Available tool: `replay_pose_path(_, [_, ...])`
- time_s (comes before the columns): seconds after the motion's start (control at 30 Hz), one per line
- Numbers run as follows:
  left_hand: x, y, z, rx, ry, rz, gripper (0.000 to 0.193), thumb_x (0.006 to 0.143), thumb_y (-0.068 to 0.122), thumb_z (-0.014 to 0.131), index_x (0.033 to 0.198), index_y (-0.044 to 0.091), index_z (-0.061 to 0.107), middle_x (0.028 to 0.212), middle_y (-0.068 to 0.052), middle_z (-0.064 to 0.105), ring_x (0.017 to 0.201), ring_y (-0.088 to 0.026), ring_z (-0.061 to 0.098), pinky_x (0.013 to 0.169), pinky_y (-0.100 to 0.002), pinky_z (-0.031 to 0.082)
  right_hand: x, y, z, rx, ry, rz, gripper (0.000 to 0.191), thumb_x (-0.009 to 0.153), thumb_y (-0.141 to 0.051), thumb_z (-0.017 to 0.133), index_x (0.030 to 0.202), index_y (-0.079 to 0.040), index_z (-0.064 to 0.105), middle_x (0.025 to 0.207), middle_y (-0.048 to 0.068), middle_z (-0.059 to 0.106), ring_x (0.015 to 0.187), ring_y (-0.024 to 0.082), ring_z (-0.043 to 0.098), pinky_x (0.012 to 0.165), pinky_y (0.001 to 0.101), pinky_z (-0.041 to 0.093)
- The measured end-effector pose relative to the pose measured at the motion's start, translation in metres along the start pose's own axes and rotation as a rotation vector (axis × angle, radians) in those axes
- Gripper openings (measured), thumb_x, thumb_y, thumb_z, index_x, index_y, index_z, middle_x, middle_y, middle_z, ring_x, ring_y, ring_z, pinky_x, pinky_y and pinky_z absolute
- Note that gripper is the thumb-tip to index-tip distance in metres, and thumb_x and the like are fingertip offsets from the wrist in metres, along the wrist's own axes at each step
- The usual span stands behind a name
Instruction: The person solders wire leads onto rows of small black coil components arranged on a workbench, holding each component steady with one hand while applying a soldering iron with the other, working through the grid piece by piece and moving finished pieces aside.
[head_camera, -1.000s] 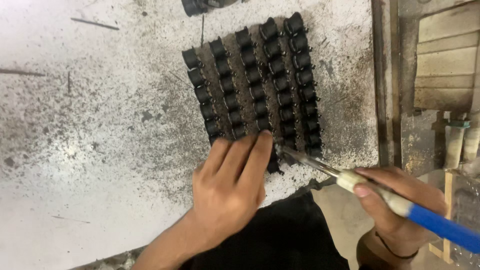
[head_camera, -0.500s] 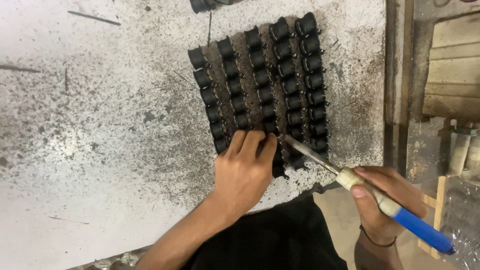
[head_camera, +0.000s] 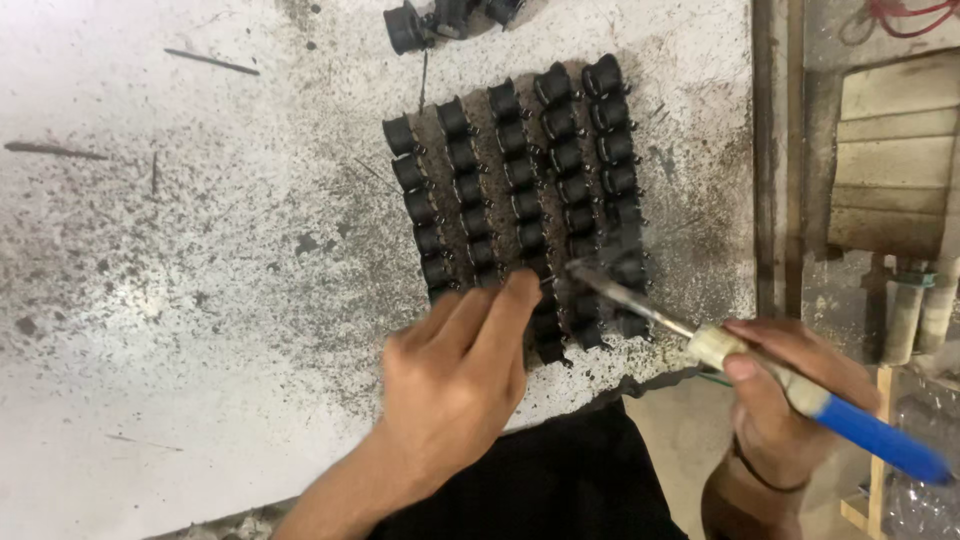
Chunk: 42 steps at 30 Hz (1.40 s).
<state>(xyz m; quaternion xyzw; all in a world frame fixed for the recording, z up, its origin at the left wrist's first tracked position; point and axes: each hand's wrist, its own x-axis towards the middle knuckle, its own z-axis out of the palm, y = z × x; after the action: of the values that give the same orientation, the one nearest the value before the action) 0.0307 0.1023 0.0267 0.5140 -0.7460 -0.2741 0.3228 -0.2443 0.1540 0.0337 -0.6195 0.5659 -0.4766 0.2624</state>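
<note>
Grey and speckled with dark scorch marks and grit, the table (head_camera: 180, 330) fills most of the head view, its near edge running above a black cloth (head_camera: 560, 480) at the bottom.

On the right half of the table sits a block of small black components (head_camera: 520, 200), set in five close columns that slant slightly and reach from near the far edge down toward the near edge. The soldering iron (head_camera: 760, 370) lies across the lower right corner of this block: its metal tip (head_camera: 585, 272) touches the parts near the bottom of the fourth column, its pale collar and blue handle trail off toward the right edge of the view. The right hand (head_camera: 790, 400) has its grip pinched around the iron, thumb on the pale collar and fingers wrapped behind it.

The left hand (head_camera: 455, 380) rests on the lower rows of the block, fingers stretched forward and held close together; its fingertips (head_camera: 520, 290) press on parts just left of the iron's tip. Whether it pinches anything underneath cannot be told.

Near the far edge, a few loose black parts (head_camera: 440, 20) lie apart from the block. Thin dark wire scraps (head_camera: 212, 62) lie toward the far left corner. Beyond the right edge stands a beige slatted metal housing (head_camera: 890, 160) with pipes below it.
</note>
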Motion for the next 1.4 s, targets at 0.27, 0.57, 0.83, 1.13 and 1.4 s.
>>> replay_pose_path(0.27, [0.016, -0.027, 0.037, 0.120, 0.020, 0.018, 0.040, 0.072, -0.006, 0.068, 0.112, 0.000, 0.074, 0.101, -0.009, 0.062, 0.086, -0.023, 0.065, 0.055, -0.032, 0.056, -0.017, 0.011, 0.010, -0.123, 0.076, 0.104, 0.037, 0.098, -0.029, 0.083, 0.104, 0.006, 0.072, 0.093, 0.018, 0.074, 0.075, 0.019, 0.072, 0.069, 0.0223, 0.053])
replay_pose_path(0.57, [0.012, -0.029, 0.046, 0.105, 0.011, 0.008, 0.030, 0.075, -0.001, 0.069, 0.104, 0.001, 0.075, 0.097, -0.008, 0.062, 0.086, -0.024, 0.064, 0.058, -0.035, 0.056, 0.001, -0.004, 0.017, -0.229, -0.031, 0.038, 0.033, 0.097, -0.025, 0.084, 0.106, 0.005, 0.072, 0.098, 0.019, 0.074, 0.085, 0.023, 0.076, 0.074, 0.0243, 0.060])
replay_pose_path(0.83, [0.005, -0.028, 0.044, 0.117, 0.058, 0.020, 0.027, 0.074, -0.001, 0.070, 0.101, 0.000, 0.074, 0.098, -0.009, 0.062, 0.085, -0.025, 0.064, 0.058, -0.035, 0.056, 0.001, -0.018, 0.014, -0.346, -0.111, -0.016, 0.033, 0.091, -0.020, 0.085, 0.111, 0.003, 0.073, 0.097, 0.020, 0.074, 0.085, 0.024, 0.077, 0.073, 0.0262, 0.063])
replay_pose_path(1.13, [0.010, -0.027, 0.048, 0.088, -0.026, 0.033, 0.031, 0.073, -0.006, 0.072, 0.103, -0.005, 0.073, 0.097, -0.013, 0.063, 0.086, -0.025, 0.064, 0.057, -0.034, 0.057, 0.015, -0.033, 0.024, -0.393, -0.176, -0.114, 0.030, 0.087, -0.016, 0.085, 0.106, 0.003, 0.073, 0.095, 0.019, 0.075, 0.085, 0.025, 0.078, 0.068, 0.0263, 0.064])
replay_pose_path(1.4, [0.006, -0.024, 0.054, 0.010, -0.023, 0.016, 0.031, 0.071, 0.000, 0.074, 0.100, -0.001, 0.064, 0.094, -0.015, 0.062, 0.088, -0.032, 0.066, 0.063, -0.040, 0.058, 0.025, -0.055, 0.026, -0.420, -0.251, -0.133, 0.029, 0.083, -0.012, 0.085, 0.103, 0.005, 0.073, 0.092, 0.019, 0.075, 0.083, 0.026, 0.078, 0.060, 0.0255, 0.060])
